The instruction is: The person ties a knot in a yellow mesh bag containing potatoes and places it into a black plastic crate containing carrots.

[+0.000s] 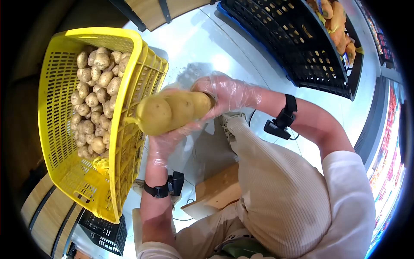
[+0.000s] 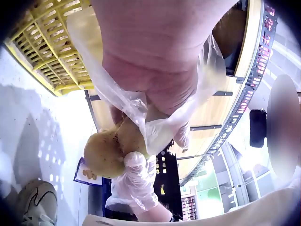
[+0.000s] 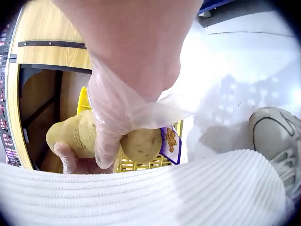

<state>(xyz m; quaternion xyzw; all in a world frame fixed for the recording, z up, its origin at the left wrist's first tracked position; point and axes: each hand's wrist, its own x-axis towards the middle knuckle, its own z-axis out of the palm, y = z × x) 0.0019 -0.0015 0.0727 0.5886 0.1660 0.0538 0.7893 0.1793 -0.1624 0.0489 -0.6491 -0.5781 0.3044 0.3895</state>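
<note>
A row of several potatoes in a tight yellow mesh bag (image 1: pixel 170 111) lies across both hands, in front of the yellow basket. My left hand (image 1: pixel 166 140), in a clear plastic glove, holds the bag from below, with its fingers showing on the far side. At the bag's right end my right hand (image 1: pixel 226 93), gloved the same way, grips it with the thumb over a potato (image 3: pixel 141 145). The knotted tail of the mesh (image 1: pixel 131 120) points left to the basket's rim. In the left wrist view, the glove and wrist cover part of the bag (image 2: pixel 103 154).
The tall yellow basket (image 1: pixel 115 172) at left holds many loose potatoes (image 1: pixel 97 95). Black crates (image 1: pixel 280 39) with orange-brown produce stand at upper right. A small black crate (image 1: pixel 103 231) sits at lower left, and a wooden board (image 1: pixel 217 192) is near my legs. A purple-edged card (image 3: pixel 171 143) shows beside the potatoes.
</note>
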